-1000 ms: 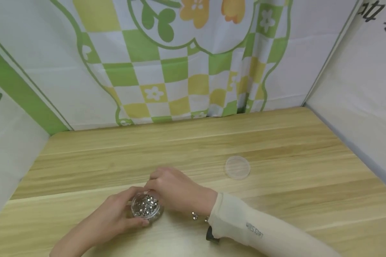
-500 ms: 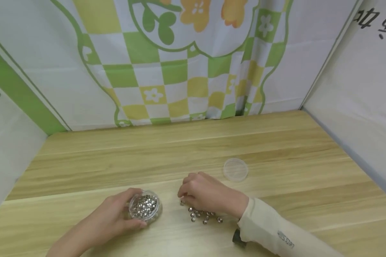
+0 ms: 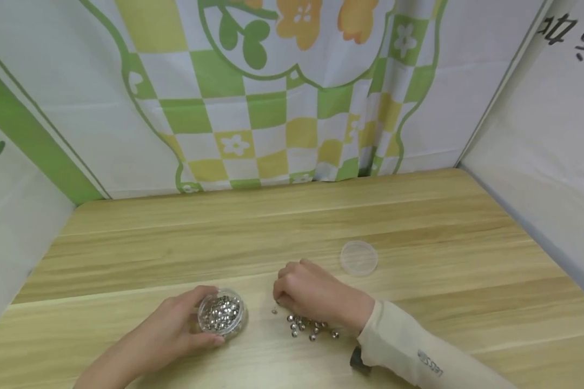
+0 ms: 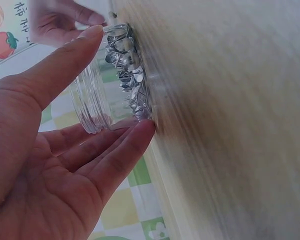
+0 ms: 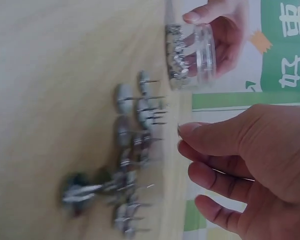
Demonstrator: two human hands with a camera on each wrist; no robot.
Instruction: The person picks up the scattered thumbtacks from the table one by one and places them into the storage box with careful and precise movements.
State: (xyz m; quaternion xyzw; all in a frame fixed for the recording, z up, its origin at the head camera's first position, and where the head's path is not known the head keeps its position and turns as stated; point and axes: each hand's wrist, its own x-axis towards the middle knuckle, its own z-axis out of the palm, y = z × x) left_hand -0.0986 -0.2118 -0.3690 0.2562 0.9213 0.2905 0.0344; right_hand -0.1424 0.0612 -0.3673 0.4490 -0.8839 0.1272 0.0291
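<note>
A clear round jar [image 3: 222, 313] holding many silver thumbtacks stands on the table at front left. My left hand [image 3: 177, 327] grips its side, with thumb and fingers on opposite sides, as the left wrist view also shows. To the jar's right, my right hand [image 3: 316, 292] is low over the table, thumb and index finger pinched together; a small dark sliver of a thumbtack shows at their tips in the right wrist view. Beside and below that hand lie several loose thumbtacks [image 3: 312, 337], many with points up. One separate thumbtack [image 3: 274, 310] lies just left of the fingertips.
A clear round lid [image 3: 359, 258] lies flat on the wooden table [image 3: 175, 237], behind the right hand. A checkered green and yellow curtain [image 3: 267, 108] hangs along the back edge, with white cloth walls at both sides.
My right hand has moved from the jar rightward to the loose thumbtacks, uncovering them, and has stayed nearly in place over the last half second. My left hand keeps holding the jar.
</note>
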